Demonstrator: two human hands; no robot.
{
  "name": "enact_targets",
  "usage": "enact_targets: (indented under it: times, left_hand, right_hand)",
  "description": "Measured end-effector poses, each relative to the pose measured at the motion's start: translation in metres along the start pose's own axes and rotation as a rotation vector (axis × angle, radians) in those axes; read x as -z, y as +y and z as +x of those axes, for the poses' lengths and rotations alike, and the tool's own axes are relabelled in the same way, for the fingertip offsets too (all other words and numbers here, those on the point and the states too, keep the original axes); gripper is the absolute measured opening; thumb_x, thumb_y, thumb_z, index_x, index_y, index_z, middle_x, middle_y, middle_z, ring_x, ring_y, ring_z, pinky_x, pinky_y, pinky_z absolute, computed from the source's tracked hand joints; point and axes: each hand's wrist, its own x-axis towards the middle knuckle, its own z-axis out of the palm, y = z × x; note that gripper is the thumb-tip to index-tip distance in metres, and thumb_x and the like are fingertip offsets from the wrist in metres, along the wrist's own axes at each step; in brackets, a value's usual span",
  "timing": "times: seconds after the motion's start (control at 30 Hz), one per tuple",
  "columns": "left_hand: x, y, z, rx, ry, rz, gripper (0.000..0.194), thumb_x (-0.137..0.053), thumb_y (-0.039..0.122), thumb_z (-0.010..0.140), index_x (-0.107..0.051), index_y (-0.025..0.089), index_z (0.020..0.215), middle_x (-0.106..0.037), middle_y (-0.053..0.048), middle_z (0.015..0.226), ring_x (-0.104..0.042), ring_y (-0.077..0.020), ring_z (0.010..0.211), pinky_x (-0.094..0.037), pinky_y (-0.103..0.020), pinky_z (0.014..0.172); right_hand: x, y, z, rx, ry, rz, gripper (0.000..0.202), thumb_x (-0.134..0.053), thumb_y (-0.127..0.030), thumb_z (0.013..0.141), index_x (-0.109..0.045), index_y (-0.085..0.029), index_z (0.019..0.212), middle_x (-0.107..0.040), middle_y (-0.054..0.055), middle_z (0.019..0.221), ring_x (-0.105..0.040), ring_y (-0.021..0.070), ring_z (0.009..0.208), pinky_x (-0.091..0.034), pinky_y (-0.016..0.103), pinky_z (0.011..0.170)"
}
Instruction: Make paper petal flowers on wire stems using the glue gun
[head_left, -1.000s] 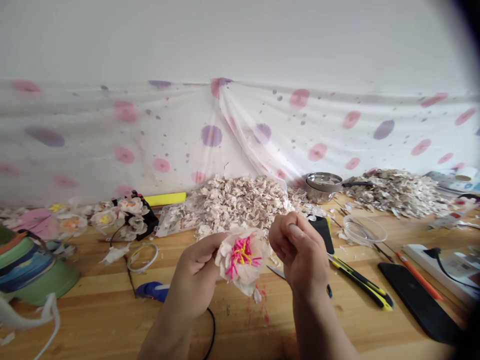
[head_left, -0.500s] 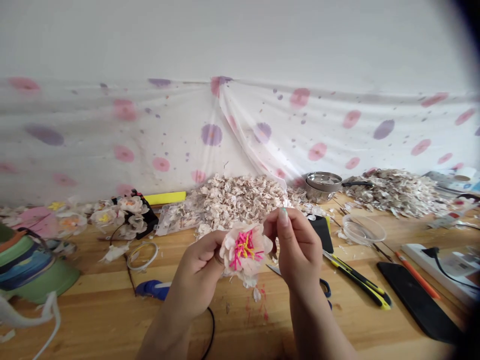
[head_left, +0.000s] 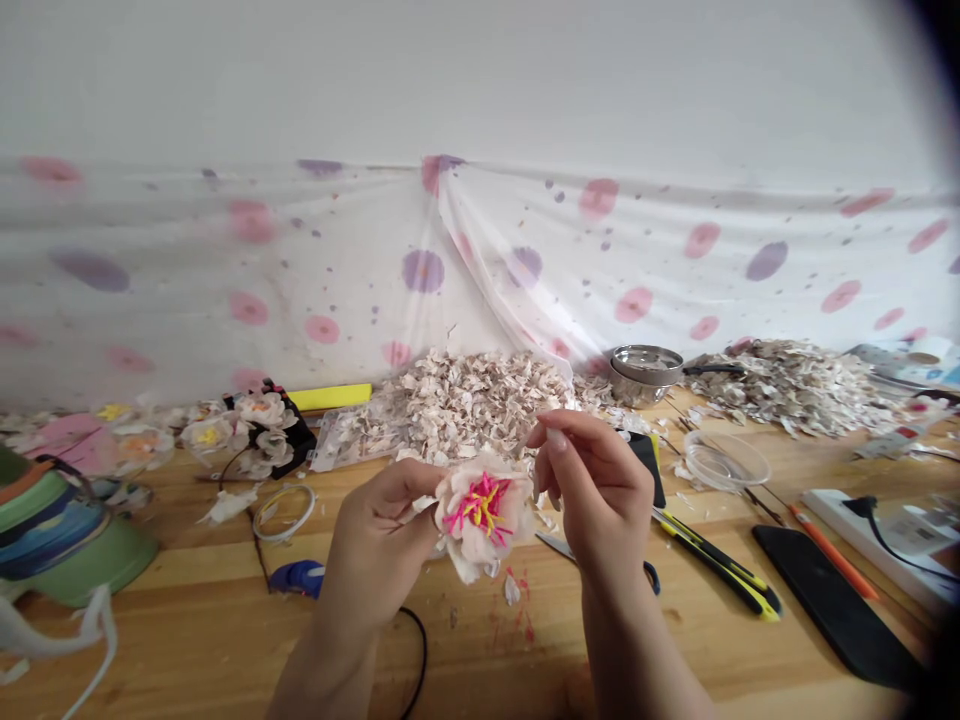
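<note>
A pale flower [head_left: 459,545] with a pink and yellow centre is held up over the wooden table, its face toward the camera. My left hand [head_left: 390,535] grips it at its left edge between thumb and fingers. Just right of the petals is my right hand [head_left: 600,490], its fingers curled and the thumb near the index fingertip. Whether something small is between those fingertips cannot be made out. Behind the flower lies a heap of pale petals [head_left: 480,400]. Scissors [head_left: 555,546] lie partly hidden behind my right wrist.
Right on the table [head_left: 465,670]: a yellow-black cutter [head_left: 720,565], a black phone [head_left: 832,605], a power strip [head_left: 885,550], a clear lid [head_left: 727,460], metal bowls [head_left: 646,372]. Left: a blue tool [head_left: 298,577], a tape ring [head_left: 285,512], finished flowers [head_left: 262,430], a green object [head_left: 97,550].
The flower has shifted slightly left and turned in my left hand. My right hand has moved a little right, its thumb and fingers loosened from their earlier pinch.
</note>
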Motion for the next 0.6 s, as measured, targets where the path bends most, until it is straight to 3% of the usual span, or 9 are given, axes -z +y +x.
enact_targets:
  times: [0.13, 0.33, 0.6]
  left_hand:
    - [0.006, -0.008, 0.005, -0.075, -0.009, 0.029, 0.013, -0.077, 0.011, 0.063, -0.071, 0.022, 0.060, -0.072, 0.004, 0.060, -0.067, -0.0151, 0.062, -0.051, -0.020, 0.057]
    - [0.005, -0.019, 0.014, 0.054, -0.016, -0.028, 0.016, -0.078, 0.009, 0.062, -0.066, 0.019, 0.061, -0.070, 0.005, 0.060, -0.062, -0.0122, 0.058, -0.048, -0.018, 0.053]
    - [0.004, -0.023, 0.017, 0.049, -0.036, 0.037, 0.018, -0.077, 0.011, 0.066, -0.062, 0.019, 0.062, -0.068, 0.005, 0.058, -0.060, -0.0119, 0.058, -0.048, -0.019, 0.056]
  right_hand:
    - [-0.003, 0.002, 0.001, -0.066, -0.017, 0.011, 0.021, -0.050, -0.018, 0.094, -0.068, -0.025, 0.101, -0.064, -0.001, 0.080, -0.051, 0.0055, 0.051, -0.043, 0.018, 0.043]
    - [-0.007, 0.014, 0.001, -0.003, -0.051, -0.114, 0.027, -0.050, -0.015, 0.094, -0.067, -0.027, 0.113, -0.066, 0.000, 0.088, -0.052, 0.0045, 0.050, -0.046, 0.021, 0.047]
    - [0.002, 0.020, 0.002, -0.035, -0.077, -0.252, 0.005, -0.067, -0.021, 0.084, -0.072, -0.021, 0.086, -0.072, 0.001, 0.075, -0.054, 0.0087, 0.051, -0.044, 0.023, 0.048]
